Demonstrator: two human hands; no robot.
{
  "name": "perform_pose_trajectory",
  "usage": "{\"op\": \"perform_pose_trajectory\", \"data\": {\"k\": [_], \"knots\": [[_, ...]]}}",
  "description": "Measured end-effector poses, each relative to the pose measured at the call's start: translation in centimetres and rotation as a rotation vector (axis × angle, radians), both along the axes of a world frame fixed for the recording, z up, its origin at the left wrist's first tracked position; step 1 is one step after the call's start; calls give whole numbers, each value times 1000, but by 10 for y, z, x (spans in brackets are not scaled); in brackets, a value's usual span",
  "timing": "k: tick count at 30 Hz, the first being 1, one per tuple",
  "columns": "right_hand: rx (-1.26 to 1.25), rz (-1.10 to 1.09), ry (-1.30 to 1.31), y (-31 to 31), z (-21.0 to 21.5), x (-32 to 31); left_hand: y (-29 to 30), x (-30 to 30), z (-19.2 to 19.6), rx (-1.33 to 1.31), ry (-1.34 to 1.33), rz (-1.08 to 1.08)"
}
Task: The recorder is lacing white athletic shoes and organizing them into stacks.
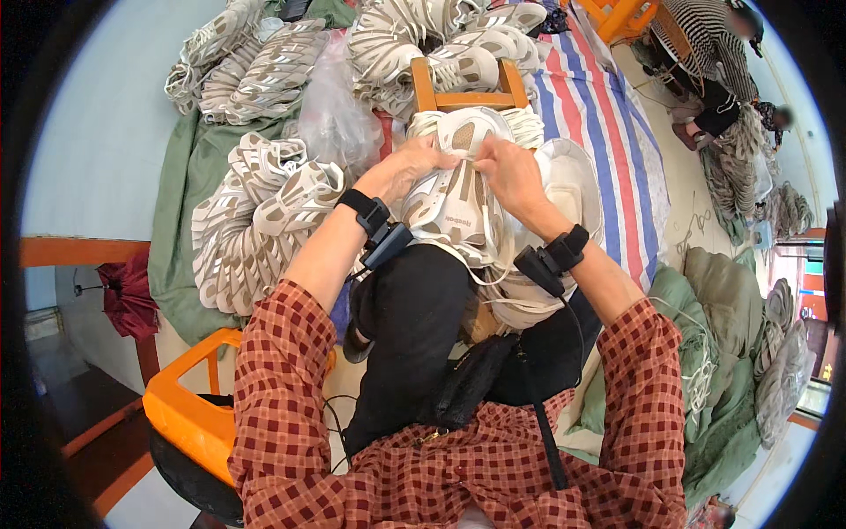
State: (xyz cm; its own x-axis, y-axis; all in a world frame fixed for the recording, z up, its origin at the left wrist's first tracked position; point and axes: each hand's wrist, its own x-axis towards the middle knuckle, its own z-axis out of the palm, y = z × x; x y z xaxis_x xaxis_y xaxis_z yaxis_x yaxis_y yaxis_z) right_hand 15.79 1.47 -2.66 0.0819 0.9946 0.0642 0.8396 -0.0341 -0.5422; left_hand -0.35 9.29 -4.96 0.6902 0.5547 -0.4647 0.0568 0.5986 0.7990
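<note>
A white and beige sneaker rests before my knees, its toe pointing away from me. My left hand grips the sneaker's left side, with the thumb near the front of the lacing. On the other side, my right hand has thumb and fingers pinched at the front eyelets, on what looks like the white shoelace. A loose lace end hangs below the heel. The fingertips partly hide the lace. Close to my right wrist are more pale shoes. Bundles of white laces lie just beyond the toe.
A wooden stool frame stands beyond the sneaker. Rows of sneakers lie at left, with a larger ring at the back. Striped sheeting spreads at right. An orange chair is at lower left; a person sits far right.
</note>
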Motion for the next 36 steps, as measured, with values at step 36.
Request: {"op": "perform_pose_trajectory", "data": {"k": [36], "knots": [[-18,-201,297,1,-3,-11,2,-9,-6,-112,-155,15]]}}
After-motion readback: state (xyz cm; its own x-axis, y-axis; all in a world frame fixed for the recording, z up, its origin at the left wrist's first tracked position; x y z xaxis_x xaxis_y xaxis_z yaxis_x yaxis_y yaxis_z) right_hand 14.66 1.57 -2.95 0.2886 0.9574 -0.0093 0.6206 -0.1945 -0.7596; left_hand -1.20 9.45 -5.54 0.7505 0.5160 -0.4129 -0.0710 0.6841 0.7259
